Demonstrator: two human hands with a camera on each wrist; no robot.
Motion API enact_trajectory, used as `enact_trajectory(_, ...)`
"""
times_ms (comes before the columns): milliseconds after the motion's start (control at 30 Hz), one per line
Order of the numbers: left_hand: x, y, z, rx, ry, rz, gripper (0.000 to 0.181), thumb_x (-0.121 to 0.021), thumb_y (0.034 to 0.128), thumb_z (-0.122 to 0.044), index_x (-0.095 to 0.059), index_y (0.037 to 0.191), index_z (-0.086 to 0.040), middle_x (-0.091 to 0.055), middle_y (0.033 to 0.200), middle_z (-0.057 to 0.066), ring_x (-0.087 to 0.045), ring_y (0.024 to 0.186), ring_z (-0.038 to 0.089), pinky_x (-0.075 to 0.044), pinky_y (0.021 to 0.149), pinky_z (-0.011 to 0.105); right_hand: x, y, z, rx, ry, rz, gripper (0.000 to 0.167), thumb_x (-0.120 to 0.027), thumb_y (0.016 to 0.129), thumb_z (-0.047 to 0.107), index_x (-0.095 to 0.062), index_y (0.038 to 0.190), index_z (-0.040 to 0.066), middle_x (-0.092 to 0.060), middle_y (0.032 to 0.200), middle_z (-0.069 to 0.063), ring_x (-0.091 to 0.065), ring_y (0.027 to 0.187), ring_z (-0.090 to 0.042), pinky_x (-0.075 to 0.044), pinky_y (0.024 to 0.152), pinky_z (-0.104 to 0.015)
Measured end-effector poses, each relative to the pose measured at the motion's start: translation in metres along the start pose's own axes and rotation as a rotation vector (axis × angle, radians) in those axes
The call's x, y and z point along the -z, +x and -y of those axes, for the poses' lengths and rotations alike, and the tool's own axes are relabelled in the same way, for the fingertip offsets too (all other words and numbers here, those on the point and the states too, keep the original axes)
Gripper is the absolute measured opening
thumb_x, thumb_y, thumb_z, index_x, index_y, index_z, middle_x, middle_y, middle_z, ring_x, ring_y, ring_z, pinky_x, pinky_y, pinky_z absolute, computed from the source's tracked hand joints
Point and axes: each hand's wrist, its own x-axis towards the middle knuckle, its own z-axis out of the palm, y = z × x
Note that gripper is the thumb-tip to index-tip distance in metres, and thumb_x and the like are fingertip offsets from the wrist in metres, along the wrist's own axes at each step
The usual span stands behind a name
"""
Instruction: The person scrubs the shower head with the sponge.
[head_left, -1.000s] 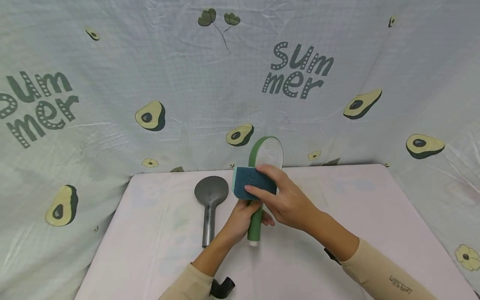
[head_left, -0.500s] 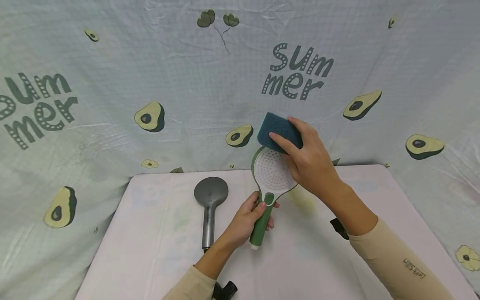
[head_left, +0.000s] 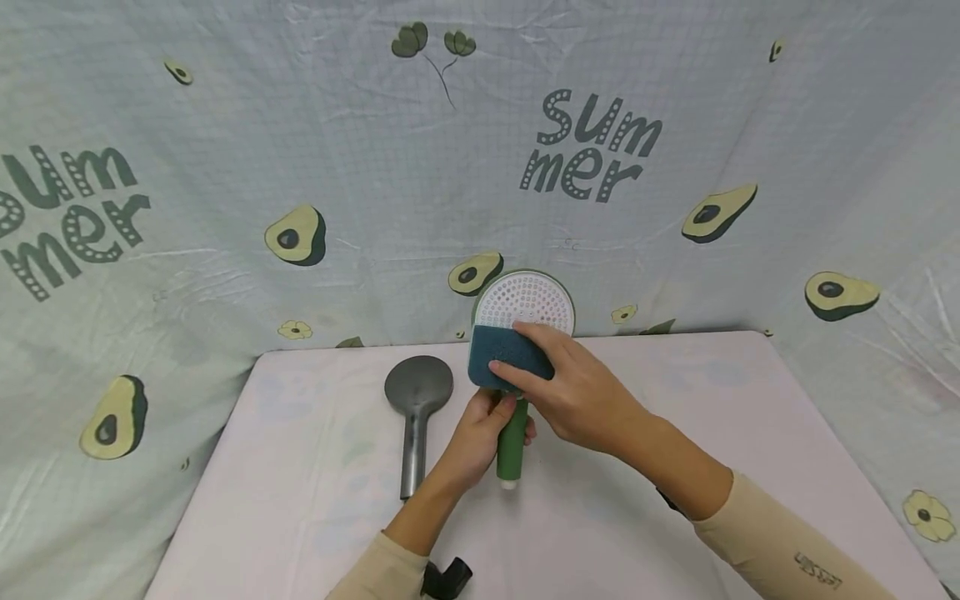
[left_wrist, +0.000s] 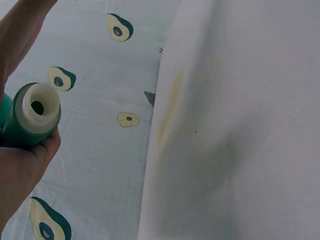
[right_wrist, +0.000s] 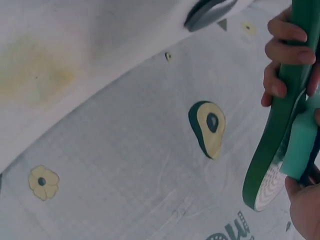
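A green shower head (head_left: 527,298) with a white, nozzle-dotted face is held up above the table, its face toward me. My left hand (head_left: 474,442) grips its green handle, fingers curled round it. In the left wrist view the hollow white end of the handle (left_wrist: 41,102) points at the camera. My right hand (head_left: 577,387) pinches a sponge (head_left: 504,354), dark blue on the outer side. The right wrist view shows the sponge's light green side (right_wrist: 300,142) against the white face. The sponge hides the lower face and the neck of the shower head.
A grey shower head (head_left: 417,417) lies on the pale pink table (head_left: 315,467), left of my hands. A black fitting (head_left: 447,577) sits near the left sleeve. Behind the table hangs a cloth (head_left: 375,192) printed with avocados and lettering.
The sponge went up to the top rim of the green shower head, then came back down over the lower face. The green shower head turned and tilted, and now faces me more squarely.
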Motion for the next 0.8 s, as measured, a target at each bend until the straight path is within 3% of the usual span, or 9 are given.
enact_trajectory(200,0.000,0.002,-0.005,-0.009,0.019,0.002,0.043,-0.035,0.1144,-0.023,-0.032,0.153,-0.003,-0.055,0.130,0.030,-0.066,0.086,0.011,-0.058,0.079,0.025,0.012,0.011,-0.013,-0.039,-0.056,-0.059,0.063,-0.077,0.091,0.006,-0.057,0.147,0.025,-0.041,0.155,-0.027,-0.047,0.141,-0.041,-0.047,0.114,-0.053)
enact_trajectory(333,-0.003,0.002,-0.008,0.023,0.007,-0.014,0.039,-0.035,0.1139,-0.017,-0.036,0.150,-0.003,-0.055,0.133,0.031,-0.066,0.084,0.009,-0.058,0.078,0.024,0.021,0.021,-0.024,-0.096,-0.060,-0.144,0.058,-0.071,0.095,0.004,-0.055,0.147,0.023,-0.038,0.156,-0.029,-0.042,0.143,-0.043,-0.045,0.114,-0.056)
enact_trajectory(467,-0.006,0.000,-0.009,0.027,-0.007,-0.032,0.038,-0.035,0.1136,-0.015,-0.036,0.149,-0.003,-0.055,0.132,0.029,-0.065,0.084,0.010,-0.057,0.078,0.024,0.026,0.025,-0.029,-0.109,-0.061,-0.182,0.057,-0.069,0.095,0.003,-0.055,0.148,0.021,-0.036,0.156,-0.030,-0.040,0.144,-0.045,-0.043,0.114,-0.058)
enact_trajectory(667,-0.004,0.000,-0.011,-0.011,-0.032,-0.039,0.040,-0.035,0.1142,-0.021,-0.035,0.148,-0.001,-0.056,0.128,0.025,-0.064,0.083,0.011,-0.057,0.078,0.025,0.018,0.025,-0.017,-0.051,-0.020,-0.106,0.058,-0.072,0.093,0.003,-0.057,0.146,0.021,-0.039,0.154,-0.028,-0.044,0.141,-0.043,-0.045,0.114,-0.055)
enact_trajectory(800,-0.001,0.000,-0.012,-0.043,-0.031,-0.088,0.041,-0.034,0.1145,-0.023,-0.036,0.146,0.003,-0.060,0.112,0.018,-0.063,0.082,0.012,-0.057,0.077,0.025,0.010,0.019,-0.007,0.026,-0.010,-0.026,0.062,-0.080,0.088,0.006,-0.060,0.144,0.022,-0.043,0.152,-0.027,-0.048,0.139,-0.041,-0.048,0.113,-0.052)
